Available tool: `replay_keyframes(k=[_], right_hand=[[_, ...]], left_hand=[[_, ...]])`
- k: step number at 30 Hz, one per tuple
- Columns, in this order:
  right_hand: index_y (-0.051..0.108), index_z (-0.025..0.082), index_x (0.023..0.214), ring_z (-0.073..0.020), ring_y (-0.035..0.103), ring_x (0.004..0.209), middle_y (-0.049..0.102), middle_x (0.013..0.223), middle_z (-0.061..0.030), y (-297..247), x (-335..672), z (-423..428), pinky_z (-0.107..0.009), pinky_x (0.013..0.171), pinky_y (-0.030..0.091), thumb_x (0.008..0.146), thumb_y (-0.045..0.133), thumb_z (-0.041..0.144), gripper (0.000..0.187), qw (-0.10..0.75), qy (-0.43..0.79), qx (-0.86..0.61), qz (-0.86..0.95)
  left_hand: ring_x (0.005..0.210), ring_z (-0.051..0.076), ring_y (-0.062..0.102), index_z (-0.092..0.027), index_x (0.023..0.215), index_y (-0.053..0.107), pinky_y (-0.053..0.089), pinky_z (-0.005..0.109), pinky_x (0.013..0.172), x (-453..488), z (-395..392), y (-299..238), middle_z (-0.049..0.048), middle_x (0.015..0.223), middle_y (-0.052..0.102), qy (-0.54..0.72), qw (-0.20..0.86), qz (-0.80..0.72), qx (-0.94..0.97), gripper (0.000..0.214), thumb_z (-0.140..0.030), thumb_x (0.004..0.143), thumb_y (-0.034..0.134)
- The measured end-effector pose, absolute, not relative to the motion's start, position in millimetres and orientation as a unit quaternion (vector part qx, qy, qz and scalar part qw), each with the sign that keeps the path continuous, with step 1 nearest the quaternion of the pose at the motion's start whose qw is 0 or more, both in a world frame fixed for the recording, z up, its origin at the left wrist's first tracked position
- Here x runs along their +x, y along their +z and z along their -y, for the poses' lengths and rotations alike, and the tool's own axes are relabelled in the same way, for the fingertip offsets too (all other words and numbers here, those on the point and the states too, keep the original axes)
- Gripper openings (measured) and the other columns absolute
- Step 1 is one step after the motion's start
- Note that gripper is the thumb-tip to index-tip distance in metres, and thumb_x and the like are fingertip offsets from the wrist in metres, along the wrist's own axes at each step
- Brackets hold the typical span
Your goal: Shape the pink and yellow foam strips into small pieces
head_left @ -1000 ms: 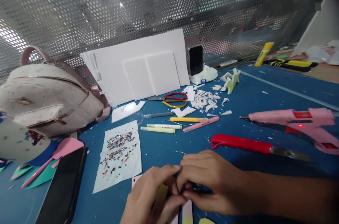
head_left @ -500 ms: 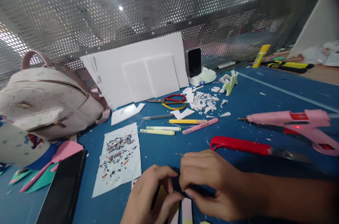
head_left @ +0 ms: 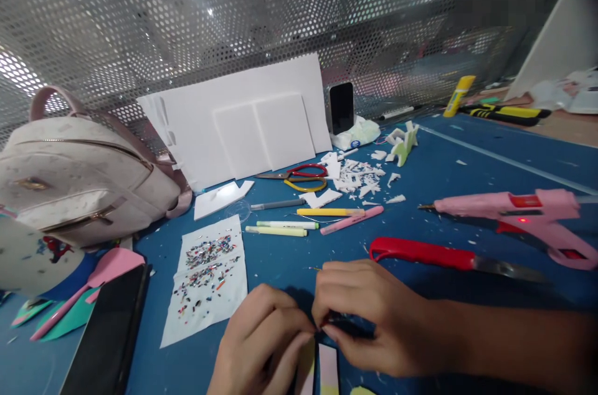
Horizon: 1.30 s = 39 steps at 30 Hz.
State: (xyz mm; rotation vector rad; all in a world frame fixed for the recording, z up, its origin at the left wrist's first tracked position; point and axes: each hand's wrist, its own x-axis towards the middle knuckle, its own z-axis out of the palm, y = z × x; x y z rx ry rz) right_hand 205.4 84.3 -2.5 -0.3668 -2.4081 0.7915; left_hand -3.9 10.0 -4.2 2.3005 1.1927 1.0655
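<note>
My left hand (head_left: pixel 266 342) is closed, thumb and fingers pressed together low in the middle of the view. Its fingertips meet those of my right hand (head_left: pixel 369 317), which is pinched with fingers curled. Whatever sits between the fingertips is too small and covered to make out; a dark reddish speck shows by the right thumb. Under the hands lie a pink-and-yellow strip (head_left: pixel 328 361) and a second yellowish strip (head_left: pixel 306 361), partly covered by my left hand. To the left is a white sheet (head_left: pixel 170 326) scattered with many tiny coloured gems (head_left: pixel 205 255).
Beyond my right hand lie a red-handled knife (head_left: pixel 423 255) and a pink glue gun (head_left: pixel 509 205) with a lit red light. Pens (head_left: pixel 331 212), scissors (head_left: pixel 303 177) and white foam scraps (head_left: pixel 357 177) lie farther back. At left are a phone (head_left: pixel 105 333) and a backpack (head_left: pixel 79 164).
My left fingers have closed from a loose curl into a pinch, meeting the right fingertips. My right hand has shifted slightly left. The view has moved a little.
</note>
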Motion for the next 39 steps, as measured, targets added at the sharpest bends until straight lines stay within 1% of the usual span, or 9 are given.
replay_keyframes(k=[5, 9, 13, 16, 19, 24, 32, 36, 39], right_hand=[[0.06, 0.016, 0.088, -0.0122, 0.053, 0.077, 0.06, 0.081, -0.0004, 0.2, 206.0, -86.0, -0.023, 0.07, 0.038, 0.087, 0.057, 0.01, 0.007, 0.296, 0.351, -0.148, 0.876], [0.063, 0.015, 0.089, -0.0104, 0.054, 0.078, 0.06, 0.081, 0.0008, 2.1, 206.1, -85.6, -0.02, 0.07, 0.039, 0.087, 0.064, 0.012, 0.004, 0.299, 0.373, -0.153, 0.865], [0.064, 0.015, 0.087, -0.0112, 0.055, 0.081, 0.062, 0.084, 0.0004, 11.5, 206.0, -86.4, -0.022, 0.074, 0.04, 0.086, 0.064, 0.009, 0.006, 0.305, 0.359, -0.151, 0.869], [0.062, 0.016, 0.085, -0.0101, 0.053, 0.076, 0.061, 0.081, 0.002, 26.2, 207.3, -89.6, -0.02, 0.066, 0.039, 0.086, 0.062, 0.008, 0.008, 0.314, 0.376, -0.18, 0.853], [0.061, 0.017, 0.085, -0.0092, 0.051, 0.069, 0.061, 0.079, 0.0022, 41.4, 210.5, -95.0, -0.019, 0.056, 0.037, 0.089, 0.059, 0.013, 0.005, 0.314, 0.415, -0.215, 0.827], [0.06, 0.015, 0.088, -0.0093, 0.053, 0.065, 0.062, 0.077, 0.0008, 51.2, 218.1, -105.8, -0.021, 0.059, 0.04, 0.093, 0.057, 0.021, 0.008, 0.309, 0.452, -0.226, 0.806], [0.059, 0.015, 0.087, -0.0101, 0.057, 0.064, 0.06, 0.074, 0.0004, 43.3, 222.9, -116.9, -0.023, 0.061, 0.046, 0.092, 0.061, 0.026, 0.013, 0.315, 0.491, -0.228, 0.78], [0.059, 0.015, 0.086, -0.0099, 0.057, 0.062, 0.06, 0.071, 0.0006, 44.1, 224.7, -119.9, -0.021, 0.056, 0.046, 0.091, 0.061, 0.024, 0.011, 0.314, 0.502, -0.227, 0.773], [0.058, 0.016, 0.085, -0.0103, 0.057, 0.061, 0.061, 0.07, 0.0003, 47.8, 228.0, -122.0, -0.021, 0.053, 0.047, 0.09, 0.061, 0.026, 0.011, 0.327, 0.503, -0.227, 0.767]], left_hand=[[0.078, 0.016, 0.063, -0.02, 0.094, 0.061, 0.05, 0.024, 0.069, -2.7, -11.0, 1.0, 0.0032, 0.084, 0.066, 0.385, 0.17, -0.437, 0.795, 0.019, -0.003, 0.09, 0.055], [0.076, 0.015, 0.063, -0.02, 0.092, 0.061, 0.05, 0.025, 0.069, -0.5, -9.8, 1.1, 0.0028, 0.082, 0.065, 0.384, 0.162, -0.447, 0.792, 0.017, -0.004, 0.091, 0.055], [0.079, 0.015, 0.063, -0.021, 0.094, 0.061, 0.05, 0.025, 0.071, -0.1, -7.4, 0.1, 0.0026, 0.085, 0.066, 0.386, 0.151, -0.44, 0.797, 0.018, -0.005, 0.091, 0.055], [0.082, 0.015, 0.064, -0.021, 0.101, 0.06, 0.05, 0.025, 0.073, 0.1, -5.9, 0.5, 0.003, 0.088, 0.067, 0.393, 0.144, -0.438, 0.796, 0.021, -0.004, 0.091, 0.052], [0.081, 0.015, 0.065, -0.022, 0.099, 0.061, 0.051, 0.024, 0.072, 0.6, -5.5, 2.1, 0.0027, 0.087, 0.067, 0.393, 0.142, -0.44, 0.795, 0.021, -0.005, 0.093, 0.05], [0.078, 0.016, 0.066, -0.02, 0.096, 0.062, 0.052, 0.026, 0.069, 1.2, -7.2, 3.2, 0.0045, 0.084, 0.067, 0.39, 0.144, -0.445, 0.793, 0.018, -0.008, 0.095, 0.049], [0.075, 0.016, 0.066, -0.021, 0.094, 0.064, 0.051, 0.024, 0.067, 2.7, -8.3, -0.1, 0.0018, 0.082, 0.069, 0.404, 0.15, -0.474, 0.768, 0.016, -0.011, 0.094, 0.052], [0.082, 0.016, 0.068, -0.023, 0.1, 0.065, 0.051, 0.024, 0.074, 2.6, -11.4, -0.9, 0.0002, 0.09, 0.071, 0.38, 0.181, -0.506, 0.753, 0.014, -0.015, 0.094, 0.055], [0.087, 0.016, 0.068, -0.024, 0.104, 0.064, 0.051, 0.025, 0.079, 6.1, -18.7, 3.3, 0.0, 0.094, 0.072, 0.366, 0.199, -0.524, 0.743, 0.015, -0.018, 0.096, 0.052]])
